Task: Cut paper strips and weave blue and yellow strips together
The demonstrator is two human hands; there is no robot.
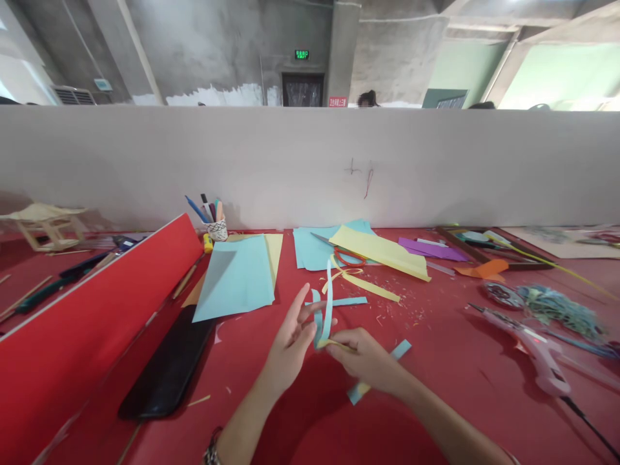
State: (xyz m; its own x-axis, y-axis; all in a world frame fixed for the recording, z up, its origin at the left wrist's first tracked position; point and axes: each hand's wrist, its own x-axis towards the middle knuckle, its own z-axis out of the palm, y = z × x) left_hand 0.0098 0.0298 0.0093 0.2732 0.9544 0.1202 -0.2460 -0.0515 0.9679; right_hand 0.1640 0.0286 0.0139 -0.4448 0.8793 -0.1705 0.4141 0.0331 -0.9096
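My right hand (365, 355) pinches a yellow paper strip (334, 344) between thumb and fingers, low over the table. Light-blue paper strips (328, 303) stand up from its end, one long and one curling. On their left is my left hand (288, 349), its thumb and index finger stretched apart and other fingers passing behind the blue strips; whether it touches them is unclear. Behind the hands lies a flat blue strip (351, 301). Another blue strip (404, 349), partly under my right forearm, lies with a yellow piece on it.
Blue sheets (237, 278), a black phone-like slab (167, 368) and a red board (106, 310) lie left. Orange-handled scissors (349, 259) sit partly under a folded yellow sheet (382, 248). A pink glue gun (533, 349) and tangled blue-green yarn (557, 307) are right. A white partition (271, 168) stands behind.
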